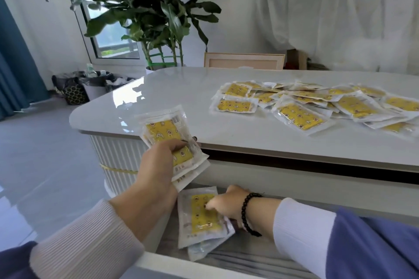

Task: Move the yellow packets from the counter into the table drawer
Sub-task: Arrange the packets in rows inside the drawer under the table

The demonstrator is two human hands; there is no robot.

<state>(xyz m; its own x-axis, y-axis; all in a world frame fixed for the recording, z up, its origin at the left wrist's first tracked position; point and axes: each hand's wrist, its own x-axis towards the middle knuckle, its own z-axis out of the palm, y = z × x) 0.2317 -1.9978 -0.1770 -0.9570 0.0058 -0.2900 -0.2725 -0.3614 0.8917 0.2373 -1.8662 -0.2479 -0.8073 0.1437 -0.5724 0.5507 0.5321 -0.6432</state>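
Drawer: R hand pinching packet.

White ribbed sleeves, blue outer layer, black bead bracelet.

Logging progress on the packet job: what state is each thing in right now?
Drawer: open.
Left hand: gripping a stack of packets.
Right hand: on the packets in the drawer.
Counter pile: still waiting.

Leafy plant, blue curtain, bins
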